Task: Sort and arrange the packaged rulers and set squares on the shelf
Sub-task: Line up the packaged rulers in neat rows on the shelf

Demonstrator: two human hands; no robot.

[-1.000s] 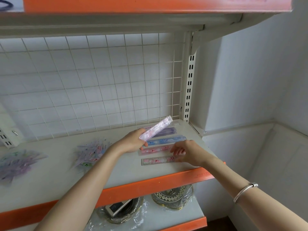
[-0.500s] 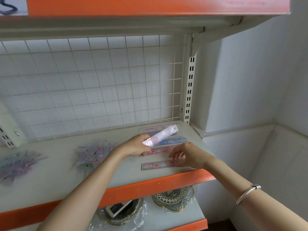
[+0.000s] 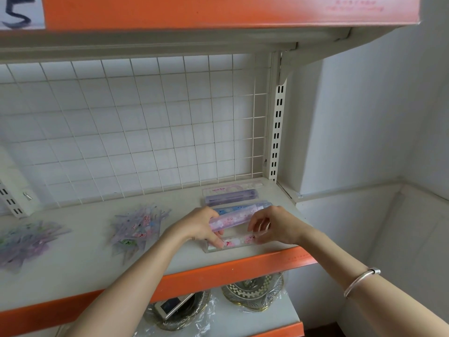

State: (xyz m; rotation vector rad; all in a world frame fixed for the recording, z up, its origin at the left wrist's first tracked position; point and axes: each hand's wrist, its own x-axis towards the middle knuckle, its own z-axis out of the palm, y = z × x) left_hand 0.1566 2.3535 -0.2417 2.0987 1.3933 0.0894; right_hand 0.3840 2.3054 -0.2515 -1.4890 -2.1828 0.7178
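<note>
My left hand [image 3: 200, 224] grips the left end of a pink packaged ruler [image 3: 230, 220] and holds it level just above the shelf [image 3: 73, 268]. My right hand [image 3: 272, 223] has curled fingers at the ruler's right end. Under the hands lies another pink ruler [image 3: 230, 242] near the front edge. Behind lie a blue ruler [image 3: 233, 208], a purple ruler [image 3: 230, 196] and a clear one [image 3: 233, 186] by the grid. A heap of packaged set squares [image 3: 136, 227] lies to the left, another heap [image 3: 24, 242] at the far left.
A white wire grid [image 3: 136, 122] backs the shelf, with a slotted upright [image 3: 277, 132] at its right end. An orange-edged shelf [image 3: 218, 10] hangs overhead. Below, wrapped metal trays [image 3: 252, 295] stand on a lower shelf. A white wall [image 3: 364, 117] closes the right side.
My left hand has lowered the pink ruler from a tilted hold to level, close over the row. My right hand has lifted off the front ruler and come to the held ruler's right end.
</note>
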